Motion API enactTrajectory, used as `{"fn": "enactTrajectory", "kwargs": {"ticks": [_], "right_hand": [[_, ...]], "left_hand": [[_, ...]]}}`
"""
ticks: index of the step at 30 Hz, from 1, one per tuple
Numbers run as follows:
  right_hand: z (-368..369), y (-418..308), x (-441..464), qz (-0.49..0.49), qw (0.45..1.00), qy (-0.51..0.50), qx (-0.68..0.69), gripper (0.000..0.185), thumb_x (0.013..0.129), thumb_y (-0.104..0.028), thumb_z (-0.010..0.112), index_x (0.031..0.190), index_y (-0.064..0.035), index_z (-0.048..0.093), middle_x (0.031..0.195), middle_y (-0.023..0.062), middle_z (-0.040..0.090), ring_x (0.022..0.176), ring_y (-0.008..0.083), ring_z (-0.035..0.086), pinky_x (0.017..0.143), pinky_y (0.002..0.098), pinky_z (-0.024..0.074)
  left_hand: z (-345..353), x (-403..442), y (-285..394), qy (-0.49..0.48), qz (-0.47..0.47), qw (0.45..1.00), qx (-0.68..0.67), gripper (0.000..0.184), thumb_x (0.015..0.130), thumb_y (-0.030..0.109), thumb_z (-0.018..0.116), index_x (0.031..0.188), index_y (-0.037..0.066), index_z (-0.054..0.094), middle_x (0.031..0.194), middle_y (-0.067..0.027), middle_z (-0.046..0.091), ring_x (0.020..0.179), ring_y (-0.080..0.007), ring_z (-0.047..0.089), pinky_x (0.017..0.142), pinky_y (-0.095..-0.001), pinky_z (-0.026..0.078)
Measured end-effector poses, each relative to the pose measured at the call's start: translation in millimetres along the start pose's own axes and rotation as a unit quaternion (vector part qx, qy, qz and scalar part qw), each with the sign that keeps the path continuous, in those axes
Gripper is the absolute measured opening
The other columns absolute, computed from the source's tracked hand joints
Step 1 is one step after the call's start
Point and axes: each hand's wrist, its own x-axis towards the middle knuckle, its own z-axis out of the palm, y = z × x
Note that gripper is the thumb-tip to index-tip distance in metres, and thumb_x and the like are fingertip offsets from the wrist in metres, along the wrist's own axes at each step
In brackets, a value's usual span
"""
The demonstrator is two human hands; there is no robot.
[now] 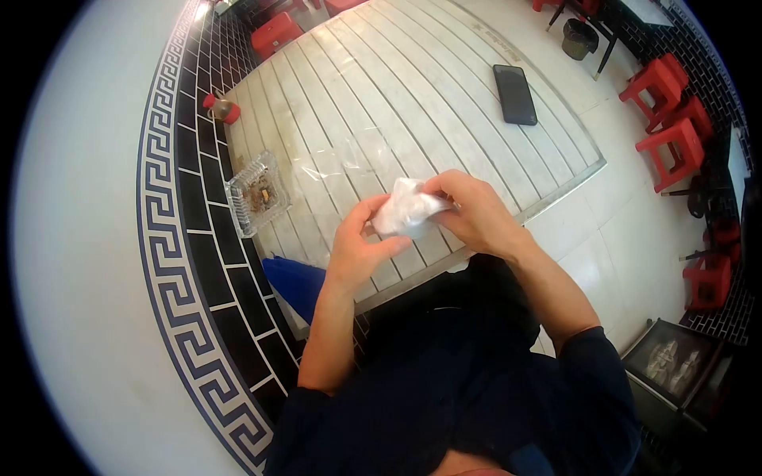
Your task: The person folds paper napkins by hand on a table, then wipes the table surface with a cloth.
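Both hands hold a crumpled white piece, like tissue or thin cloth [406, 208], above the near edge of the slatted table [444, 103]. My left hand [357, 244] grips its left side, thumb below and fingers behind. On the right side, my right hand [475, 208] pinches it between thumb and fingers. Clear plastic film [341, 166] lies on the slats just beyond the hands. What may be inside the white piece is hidden.
A black phone [515, 94] lies at the right. Along the left wall are a clear plastic tray [279, 208] with dark bits, a red-capped bottle [223, 109] and blue cloth [295, 284]. Red stools [671, 151] and a bin [579, 40] stand on the floor.
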Motion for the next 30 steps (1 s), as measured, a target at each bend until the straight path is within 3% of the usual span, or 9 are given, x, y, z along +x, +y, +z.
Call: {"fn": "enactTrajectory", "kwargs": {"ticks": [3, 9, 11, 16, 18, 19, 21, 22, 30], "right_hand": [[-14.4, -5.5, 5.4, -0.173, 0.982, -0.019, -0.076, 0.034, 0.082, 0.006, 0.074, 0.113, -0.0071, 0.072, 0.11, 0.012, 0.073, 0.109, 0.0373, 0.068, 0.092, 0.0433, 0.0571], [-23.0, -5.5, 3.5, -0.178, 0.973, -0.077, -0.121, 0.033, 0.077, 0.009, 0.071, 0.104, -0.0089, 0.073, 0.12, 0.0093, 0.07, 0.118, 0.0362, 0.065, 0.103, 0.0463, 0.0511], [-25.1, -5.9, 5.2, -0.219, 0.961, -0.078, -0.148, 0.032, 0.077, 0.009, 0.071, 0.103, -0.0088, 0.074, 0.122, 0.0089, 0.07, 0.118, 0.0355, 0.065, 0.106, 0.0462, 0.0496], [-15.1, -1.5, 5.9, -0.304, 0.924, 0.008, -0.23, 0.032, 0.08, 0.011, 0.069, 0.105, -0.0081, 0.074, 0.125, 0.0091, 0.069, 0.12, 0.0346, 0.065, 0.105, 0.045, 0.051], [-8.0, 12.5, -2.0, -0.156, 0.948, 0.231, -0.152, 0.021, 0.088, -0.001, 0.071, 0.109, -0.0033, 0.072, 0.116, 0.0116, 0.072, 0.103, 0.0338, 0.069, 0.083, 0.0453, 0.0556], [-7.7, 7.4, -10.2, -0.153, 0.95, 0.225, -0.154, 0.021, 0.088, -0.001, 0.071, 0.109, -0.0033, 0.072, 0.116, 0.0116, 0.072, 0.103, 0.0338, 0.069, 0.083, 0.0453, 0.0556], [-8.9, -9.3, -26.8, 0.169, 0.97, 0.174, 0.015, 0.027, 0.09, -0.005, 0.081, 0.115, -0.0029, 0.07, 0.113, 0.0165, 0.075, 0.097, 0.0316, 0.074, 0.08, 0.0386, 0.0592], [-5.4, -13.0, -31.3, 0.151, 0.975, 0.162, -0.022, 0.039, 0.087, -0.019, 0.089, 0.114, -0.0011, 0.069, 0.102, 0.0183, 0.077, 0.086, 0.0311, 0.075, 0.073, 0.0392, 0.0584], [18.2, -7.4, -30.1, 0.098, 0.966, 0.19, -0.147, 0.028, 0.09, -0.023, 0.078, 0.104, -0.0021, 0.066, 0.096, 0.0215, 0.072, 0.087, 0.0429, 0.07, 0.074, 0.0505, 0.0558]], "left_hand": [[3.0, -1.7, 12.0, -0.02, -0.035, 0.998, 0.056, 0.068, 0.086, 0.002, 0.086, 0.148, -0.001, 0.057, 0.134, -0.0125, 0.069, 0.125, -0.0239, 0.067, 0.102, -0.0374, 0.058], [20.9, -3.9, 7.5, -0.03, 0.006, 0.995, 0.1, 0.062, 0.09, 0.005, 0.084, 0.146, -0.001, 0.059, 0.124, -0.0112, 0.074, 0.116, -0.0215, 0.071, 0.093, -0.0359, 0.061], [16.3, -1.1, 3.5, -0.069, -0.079, 0.994, -0.035, 0.048, 0.097, 0.008, 0.078, 0.141, -0.002, 0.062, 0.123, -0.0112, 0.074, 0.112, -0.0199, 0.072, 0.089, -0.0347, 0.062], [24.9, 9.6, -6.0, 0.014, -0.143, 0.987, -0.071, 0.032, 0.104, 0.011, 0.071, 0.131, -0.003, 0.064, 0.119, -0.0119, 0.075, 0.103, -0.0185, 0.073, 0.083, -0.0341, 0.064], [32.6, 9.4, -12.3, 0.032, -0.138, 0.987, -0.074, 0.028, 0.105, 0.012, 0.07, 0.127, -0.004, 0.064, 0.118, -0.0122, 0.075, 0.1, -0.0182, 0.073, 0.081, -0.0343, 0.064], [37.8, 6.8, -15.3, 0.055, -0.132, 0.986, -0.088, 0.027, 0.105, 0.012, 0.071, 0.126, -0.004, 0.064, 0.117, -0.0126, 0.075, 0.099, -0.0183, 0.074, 0.081, -0.0346, 0.065], [48.2, 3.2, -17.7, 0.075, -0.13, 0.983, -0.104, 0.026, 0.104, 0.011, 0.071, 0.124, -0.004, 0.065, 0.116, -0.013, 0.075, 0.098, -0.0183, 0.074, 0.08, -0.0348, 0.065], [54.1, 0.9, -15.6, 0.084, -0.106, 0.989, -0.064, 0.025, 0.103, 0.009, 0.072, 0.124, -0.004, 0.065, 0.115, -0.0125, 0.075, 0.099, -0.0191, 0.074, 0.08, -0.0358, 0.065], [65.8, -5.7, -15.9, 0.094, -0.04, 0.994, 0.043, 0.02, 0.099, 0.005, 0.075, 0.116, -0.003, 0.069, 0.104, -0.009, 0.076, 0.088, -0.0158, 0.074, 0.074, -0.0303, 0.061]]}}
